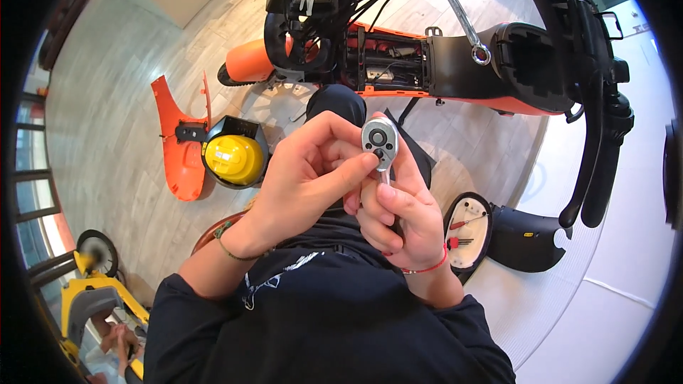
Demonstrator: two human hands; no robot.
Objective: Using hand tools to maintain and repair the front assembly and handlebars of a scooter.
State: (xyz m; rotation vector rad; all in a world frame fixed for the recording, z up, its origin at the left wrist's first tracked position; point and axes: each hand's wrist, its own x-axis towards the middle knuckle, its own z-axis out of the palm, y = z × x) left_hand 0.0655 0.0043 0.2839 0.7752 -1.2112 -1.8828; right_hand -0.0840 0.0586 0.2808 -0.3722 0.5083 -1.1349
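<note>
A silver ratchet wrench (379,139) is held upright at the middle of the view, its round head facing up. My left hand (306,178) has its thumb tip on the small lever of the head, its other fingers curled behind. My right hand (405,213) is closed round the handle below the head, which mostly hides it. Just beyond them stands an orange and black scooter (462,71) with its inner compartment (384,60) open. A combination spanner (466,25) hangs near its handlebar, above and right of my hands.
An orange panel (185,163) and yellow helmet (231,160) lie at left. A padded seat piece (464,235) holding small tools and a black cover (526,238) lie at right. A person's hands (117,341) show beside a yellow vehicle (85,291) at lower left.
</note>
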